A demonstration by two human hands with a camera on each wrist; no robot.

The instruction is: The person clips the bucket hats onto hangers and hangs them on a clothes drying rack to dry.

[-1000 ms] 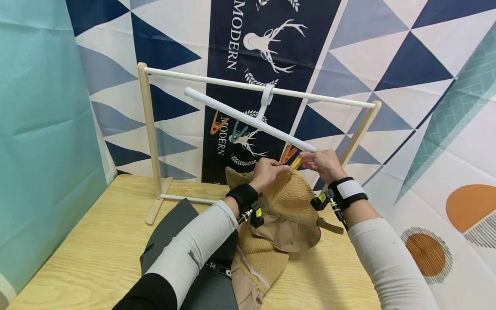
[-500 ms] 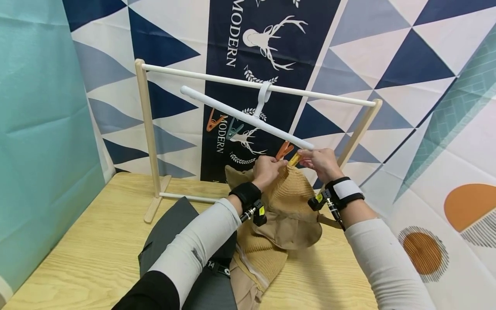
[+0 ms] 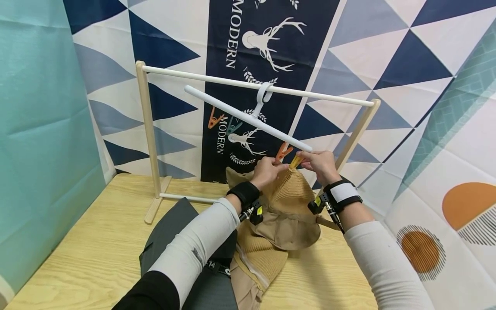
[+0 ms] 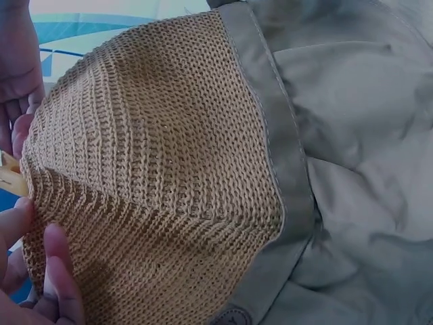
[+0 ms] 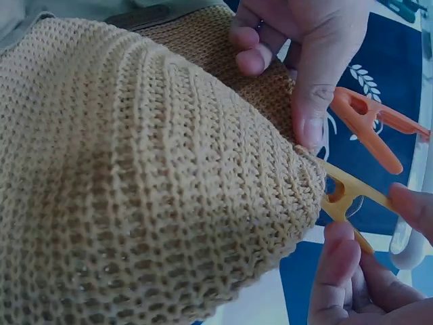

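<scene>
A tan knitted hat point(image 3: 288, 189) with a cloth brim point(image 3: 294, 232) hangs from the right part of the white clip hanger point(image 3: 248, 117), its crown bunched to a tip. My left hand point(image 3: 267, 173) pinches the knit beside this tip. My right hand point(image 3: 320, 165) squeezes the handles of a yellow clip point(image 5: 347, 193) between thumb and fingers. The clip's mouth meets the tip of the knit; whether it bites the knit is hidden. Just left of it, an orange clip point(image 5: 369, 120) hangs near my left thumb.
The hanger hooks over the top bar of a wooden rack point(image 3: 201, 79). Another orange clip point(image 3: 214, 119) and a green clip point(image 3: 233, 125) hang at its left. A dark grey cap point(image 3: 170, 234) and another tan hat point(image 3: 261, 260) lie on the table point(image 3: 85, 254).
Both hands stay at the hat's tip and have barely moved. The hanger and its clips shift only slightly in the view.
</scene>
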